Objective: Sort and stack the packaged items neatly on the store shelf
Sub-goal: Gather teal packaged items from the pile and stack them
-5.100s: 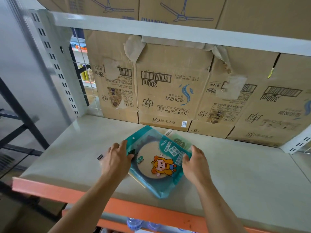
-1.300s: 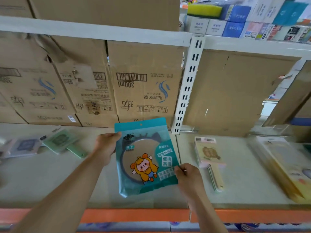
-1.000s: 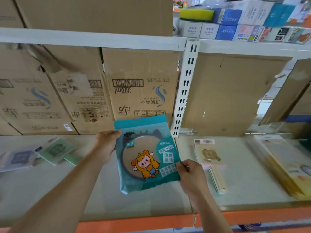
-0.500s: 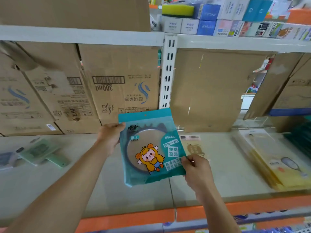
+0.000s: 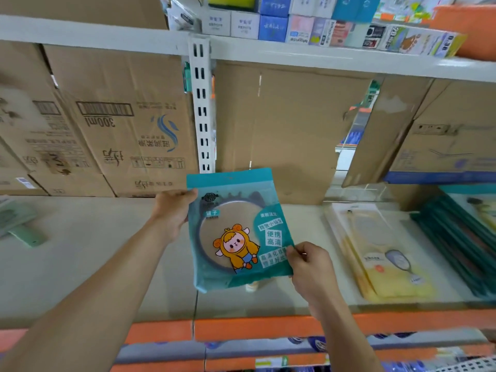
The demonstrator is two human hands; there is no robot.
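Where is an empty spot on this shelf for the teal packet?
The widest bare patch of shelf lies between the green packets and the left hand holding the teal packet, before the cardboard boxes. A narrow strip runs left of the yellow packets. Those and the teal stacks crowd the right end.

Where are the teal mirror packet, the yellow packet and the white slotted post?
teal mirror packet (image 5: 236, 245): head view, on the cartoon figure at its middle.
yellow packet (image 5: 375, 237): head view, on its flat front.
white slotted post (image 5: 201, 103): head view, midway up its face.

Teal mirror packet (image 5: 239, 229) upright above shelf (image 5: 80, 264)
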